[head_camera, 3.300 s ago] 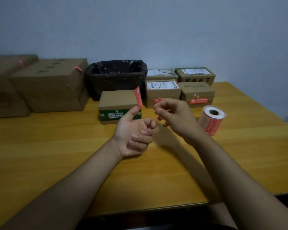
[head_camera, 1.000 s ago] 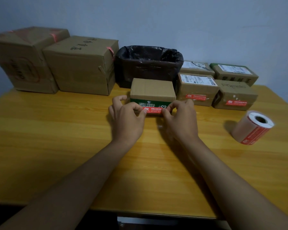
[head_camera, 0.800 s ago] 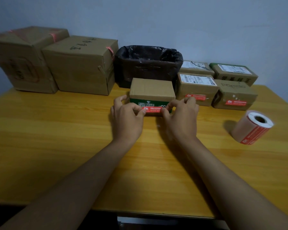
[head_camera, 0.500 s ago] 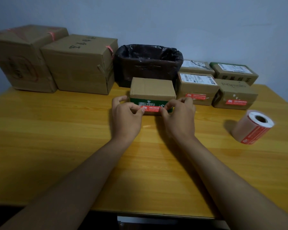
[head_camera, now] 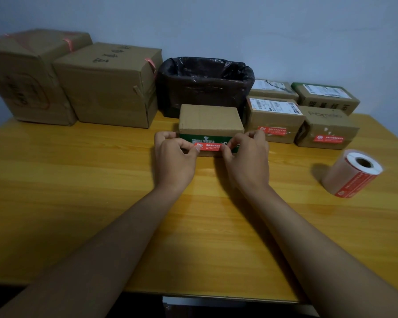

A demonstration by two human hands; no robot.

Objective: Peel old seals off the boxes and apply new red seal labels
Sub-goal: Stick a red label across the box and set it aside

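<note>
A small brown box [head_camera: 210, 118] with a green band on its front stands at mid-table. A red seal label [head_camera: 209, 146] lies across that front face. My left hand [head_camera: 174, 159] pinches the label's left end with thumb and curled fingers at the box's left corner. My right hand [head_camera: 247, 159] pinches the right end the same way. A roll of red seal labels [head_camera: 352, 174] lies on its side at the right, apart from both hands.
A black-lined bin [head_camera: 205, 86] stands behind the small box. Two large cartons [head_camera: 108, 86] [head_camera: 25, 76] fill the back left. Several small boxes sit at the back right, two of them [head_camera: 274, 115] [head_camera: 326, 127] with red labels. The wooden table [head_camera: 78, 191] spreads around.
Earlier my left hand held the label up in the air. Both hands have brought it down onto the box's front face and have held it there for the last second.
</note>
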